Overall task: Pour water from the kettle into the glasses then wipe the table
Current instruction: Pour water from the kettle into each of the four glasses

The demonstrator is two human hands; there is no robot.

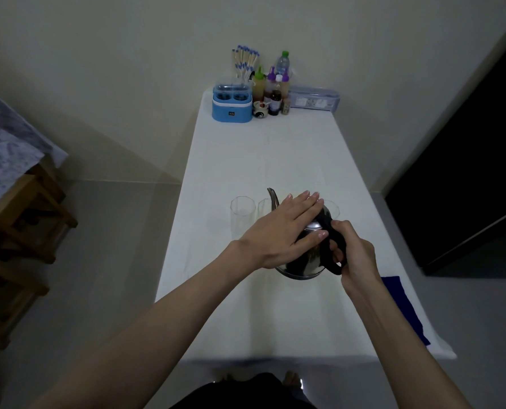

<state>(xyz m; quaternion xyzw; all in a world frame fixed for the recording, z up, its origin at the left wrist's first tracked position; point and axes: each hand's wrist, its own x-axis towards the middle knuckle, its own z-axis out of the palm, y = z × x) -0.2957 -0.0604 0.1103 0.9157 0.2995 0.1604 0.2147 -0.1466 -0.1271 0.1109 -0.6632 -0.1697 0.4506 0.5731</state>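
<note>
A steel kettle (303, 265) with a black handle and a thin curved spout stands on the white table (260, 149), spout pointing away from me. My right hand (353, 252) is closed around the black handle. My left hand (284, 228) lies flat on the kettle's lid, fingers spread. A clear glass (242, 212) stands just left of the spout. A second glass (264, 208) shows beside it, partly behind my left hand. A third glass (333, 208) peeks out behind the kettle on the right. A dark blue cloth (405, 308) lies at the table's right edge, partly under my right forearm.
At the far end stand a blue container (231, 106), several sauce bottles (272, 90), a cluster of chopsticks (244, 62) and a clear long box (315, 98). Wooden stools (24, 219) stand on the left. A dark door or cabinet (464, 178) is to the right.
</note>
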